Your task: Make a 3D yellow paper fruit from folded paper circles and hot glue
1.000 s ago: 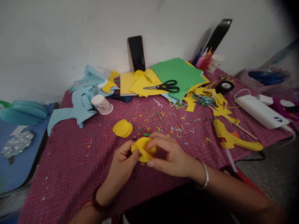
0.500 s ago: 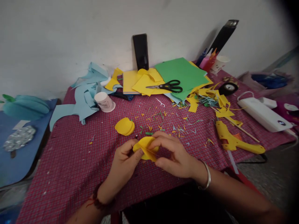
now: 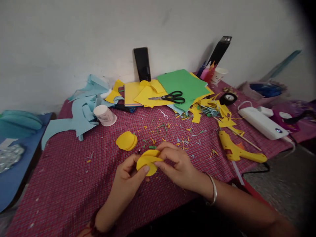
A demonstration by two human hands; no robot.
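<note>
A folded yellow paper circle (image 3: 147, 161) is pinched between both hands just above the red checked tablecloth (image 3: 69, 177). My left hand (image 3: 128, 179) grips its lower left edge with thumb and fingers. My right hand (image 3: 176, 164), with a silver bangle on its wrist, closes on the right side and top of the circle. A small stack of yellow paper circles (image 3: 126, 141) lies on the cloth a little behind and left of my hands.
A yellow glue gun (image 3: 234, 149) lies to the right. Black scissors (image 3: 171, 97) rest on yellow and green paper sheets (image 3: 184, 84) at the back. A tipped paper cup (image 3: 105, 115), blue paper offcuts (image 3: 79, 108), a black phone (image 3: 142, 64), tape roll (image 3: 228, 98) and white box (image 3: 261, 121) surround the scraps.
The view has shifted, so things sit slightly lower and left. My fingers have pressed the yellow circle flatter and turned it; both hands keep their hold.
</note>
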